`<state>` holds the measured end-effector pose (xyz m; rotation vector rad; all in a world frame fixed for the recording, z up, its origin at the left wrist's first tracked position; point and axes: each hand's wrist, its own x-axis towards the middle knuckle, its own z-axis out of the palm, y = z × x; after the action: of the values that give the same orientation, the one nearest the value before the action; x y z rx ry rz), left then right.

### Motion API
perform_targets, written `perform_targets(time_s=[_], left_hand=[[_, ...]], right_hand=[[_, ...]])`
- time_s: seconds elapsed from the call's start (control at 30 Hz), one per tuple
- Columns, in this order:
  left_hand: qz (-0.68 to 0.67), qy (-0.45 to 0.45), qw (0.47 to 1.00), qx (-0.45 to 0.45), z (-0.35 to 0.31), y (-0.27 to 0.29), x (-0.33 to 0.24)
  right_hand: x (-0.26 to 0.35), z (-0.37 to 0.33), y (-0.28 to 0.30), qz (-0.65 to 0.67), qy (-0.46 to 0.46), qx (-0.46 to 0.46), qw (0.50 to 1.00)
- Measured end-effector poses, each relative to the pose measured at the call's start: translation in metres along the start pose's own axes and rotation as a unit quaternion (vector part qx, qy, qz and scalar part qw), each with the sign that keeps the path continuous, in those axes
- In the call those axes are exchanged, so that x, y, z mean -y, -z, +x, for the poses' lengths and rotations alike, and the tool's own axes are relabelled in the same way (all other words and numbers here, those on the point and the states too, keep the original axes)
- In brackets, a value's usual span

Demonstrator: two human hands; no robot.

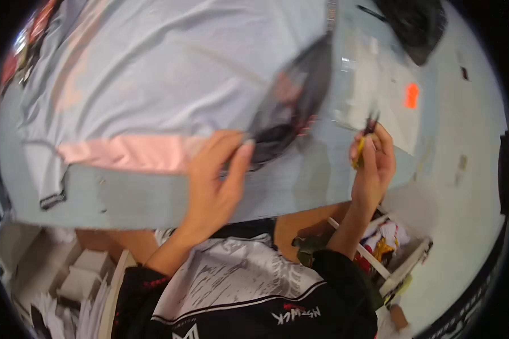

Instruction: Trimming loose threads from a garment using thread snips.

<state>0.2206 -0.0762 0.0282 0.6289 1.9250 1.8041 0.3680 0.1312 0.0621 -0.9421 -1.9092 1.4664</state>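
A pale grey-blue garment (147, 68) with a pink band (124, 155) and a dark grey part (294, 96) is spread on the table, one cuffed sleeve at the left. My left hand (215, 178) is closed on the garment's near edge, where the pink band meets the dark part. My right hand (376, 161), apart from the cloth, grips small thread snips with a yellow handle (360, 151). Their dark tips point away from me and are blurred, so I cannot tell whether the blades touch.
On the light blue table (147, 200), clear plastic packaging (373, 73) with an orange sticker (411, 95) lies at the right. Behind it is a black bag (415, 25). Below the table are an open drawer (121, 282) of white items and a crate (418, 254) with colourful cloth.
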Motion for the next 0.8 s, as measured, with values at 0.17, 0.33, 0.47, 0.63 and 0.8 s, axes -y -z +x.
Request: perform_targets(time_s=[0.17,0.33,0.47,0.63,0.8], left_hand=[[-0.18,0.128,0.975,-0.01,-0.007,-0.003,0.001],[-0.261,0.114,0.958,0.0,-0.01,-0.003,0.002],[-0.323,0.127,0.938,0.008,-0.004,0.001,-0.002],[-0.482,0.167,0.859,0.039,-0.001,0.003,-0.001],[-0.541,0.172,0.822,0.038,-0.002,-0.002,-0.008]], right_hand=[[0.019,-0.031,-0.055,-0.001,0.002,0.03,1.0],[0.016,-0.046,-0.062,-0.084,0.102,0.094,0.987],[0.019,-0.051,-0.08,-0.106,0.101,0.078,0.986],[0.019,-0.059,-0.083,-0.17,0.206,0.027,0.963],[0.022,-0.063,-0.092,-0.201,0.228,0.009,0.953]])
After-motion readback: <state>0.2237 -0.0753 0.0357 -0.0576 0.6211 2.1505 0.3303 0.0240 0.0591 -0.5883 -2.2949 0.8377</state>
